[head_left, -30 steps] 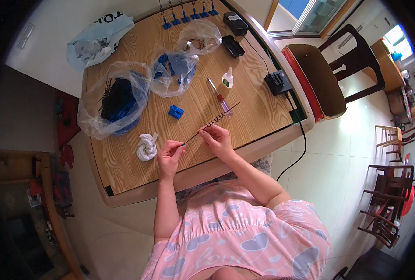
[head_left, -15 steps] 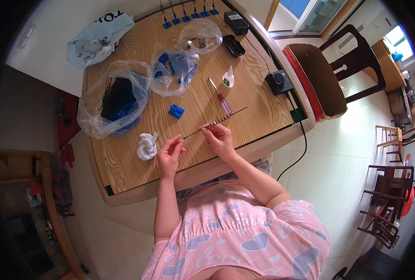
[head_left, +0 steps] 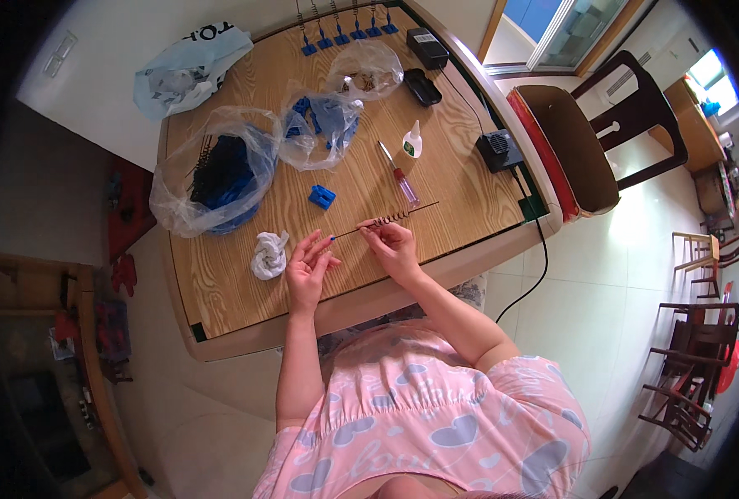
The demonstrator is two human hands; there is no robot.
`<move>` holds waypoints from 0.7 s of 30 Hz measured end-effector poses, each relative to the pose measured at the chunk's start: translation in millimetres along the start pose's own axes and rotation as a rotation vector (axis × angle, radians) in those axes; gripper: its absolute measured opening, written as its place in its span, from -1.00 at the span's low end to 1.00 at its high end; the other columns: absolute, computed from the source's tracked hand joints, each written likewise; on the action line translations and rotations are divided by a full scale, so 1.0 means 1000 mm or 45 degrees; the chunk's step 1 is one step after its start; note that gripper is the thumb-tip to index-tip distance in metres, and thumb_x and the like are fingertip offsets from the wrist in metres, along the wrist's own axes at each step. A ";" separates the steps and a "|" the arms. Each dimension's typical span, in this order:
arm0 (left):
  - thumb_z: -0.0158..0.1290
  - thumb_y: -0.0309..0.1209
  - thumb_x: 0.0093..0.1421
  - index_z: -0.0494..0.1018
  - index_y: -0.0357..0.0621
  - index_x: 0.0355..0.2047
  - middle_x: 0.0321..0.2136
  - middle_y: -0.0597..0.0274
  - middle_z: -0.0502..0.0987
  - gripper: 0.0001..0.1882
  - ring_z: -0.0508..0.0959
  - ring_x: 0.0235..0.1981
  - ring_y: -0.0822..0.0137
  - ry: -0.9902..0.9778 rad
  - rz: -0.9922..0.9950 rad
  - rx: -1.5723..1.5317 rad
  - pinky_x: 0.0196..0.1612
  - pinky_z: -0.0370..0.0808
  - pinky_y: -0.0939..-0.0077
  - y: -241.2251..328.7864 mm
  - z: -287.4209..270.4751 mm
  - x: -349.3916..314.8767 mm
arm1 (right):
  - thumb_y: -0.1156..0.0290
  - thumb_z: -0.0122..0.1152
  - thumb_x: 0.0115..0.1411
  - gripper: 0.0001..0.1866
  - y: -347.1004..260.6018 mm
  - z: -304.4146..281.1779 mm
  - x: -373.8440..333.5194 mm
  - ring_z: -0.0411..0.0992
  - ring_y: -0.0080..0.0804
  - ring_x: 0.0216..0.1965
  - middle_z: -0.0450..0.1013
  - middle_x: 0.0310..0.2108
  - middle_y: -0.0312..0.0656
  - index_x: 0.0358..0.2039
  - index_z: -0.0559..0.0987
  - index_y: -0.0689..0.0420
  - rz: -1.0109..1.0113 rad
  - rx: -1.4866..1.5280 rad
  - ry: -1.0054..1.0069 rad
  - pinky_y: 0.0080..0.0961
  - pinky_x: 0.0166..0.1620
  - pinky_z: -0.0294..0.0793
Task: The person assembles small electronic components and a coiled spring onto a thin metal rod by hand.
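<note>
My right hand (head_left: 393, 247) pinches a thin dark rod with a spiral coil (head_left: 396, 218) wound around part of it, held slanting above the near part of the table. The rod's left end carries a small blue tip (head_left: 333, 238). Beside that tip, my left hand (head_left: 307, 270) has its fingers spread, with the thumb apart from them and nothing visible in its grasp. A crumpled white cloth (head_left: 269, 256) lies left of my left hand. Beyond the hands lie a small blue plastic part (head_left: 321, 197) and a screwdriver (head_left: 407, 187) with a clear and red handle.
Clear plastic bags hold dark rods with blue parts (head_left: 220, 179), blue pieces (head_left: 320, 129) and small brown pieces (head_left: 365, 71). A white glue bottle (head_left: 412, 143), an open black case (head_left: 422, 87) and black boxes (head_left: 496, 150) with cords stand right. Several blue-based coil pieces (head_left: 341, 39) line the far edge.
My left hand's fingers have spread apart from their pinch near the rod's blue tip. The right hand keeps its hold on the rod. The whole view has shifted slightly.
</note>
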State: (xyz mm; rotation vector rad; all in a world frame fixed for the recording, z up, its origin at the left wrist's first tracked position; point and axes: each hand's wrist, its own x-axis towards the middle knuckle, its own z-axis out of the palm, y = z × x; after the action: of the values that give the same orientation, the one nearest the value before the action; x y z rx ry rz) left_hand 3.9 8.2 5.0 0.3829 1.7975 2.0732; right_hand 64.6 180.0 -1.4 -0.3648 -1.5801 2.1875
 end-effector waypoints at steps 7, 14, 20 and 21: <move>0.04 -0.59 0.18 0.27 -0.24 0.13 -0.06 0.00 0.53 -0.51 0.59 -0.42 0.46 -0.044 -0.039 -0.099 -0.32 0.53 0.65 0.006 0.000 0.002 | 0.47 0.26 0.18 -0.87 0.005 0.000 0.000 0.19 -0.81 -0.57 0.35 -0.65 -0.49 -0.33 0.63 0.27 -0.083 -0.212 0.017 -0.74 -0.55 0.14; 0.05 -0.61 0.16 0.28 -0.24 0.12 -0.11 0.01 0.56 -0.52 0.58 -0.44 0.48 -0.070 -0.053 -0.118 -0.36 0.53 0.65 0.004 -0.003 0.005 | 0.49 0.23 0.18 -0.90 0.008 0.000 0.001 0.19 -0.81 -0.57 0.35 -0.63 -0.51 -0.38 0.61 0.26 -0.137 -0.360 -0.011 -0.75 -0.54 0.11; 0.03 -0.61 0.18 0.30 -0.23 0.11 -0.12 0.02 0.55 -0.55 0.58 -0.38 0.45 -0.143 -0.098 -0.009 -0.33 0.55 0.63 0.002 -0.003 0.001 | 0.44 0.18 0.22 -0.88 0.005 0.000 0.008 0.24 -0.76 -0.59 0.37 -0.62 -0.43 -0.38 0.53 0.23 -0.108 -0.140 -0.043 -0.72 -0.55 0.16; 0.03 -0.60 0.19 0.31 -0.23 0.09 -0.15 0.05 0.56 -0.57 0.58 -0.37 0.45 -0.149 -0.055 -0.015 -0.32 0.55 0.63 -0.003 -0.001 -0.001 | 0.42 0.15 0.23 -0.87 0.005 -0.002 0.010 0.26 -0.74 -0.60 0.37 -0.62 -0.40 -0.39 0.51 0.22 -0.059 -0.099 -0.058 -0.71 -0.56 0.19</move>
State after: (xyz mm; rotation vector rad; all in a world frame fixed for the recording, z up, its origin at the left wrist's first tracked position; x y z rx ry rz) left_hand 4.4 7.3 2.3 0.4485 1.7102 1.9883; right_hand 55.6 184.9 -5.9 -0.3004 -1.6848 2.1181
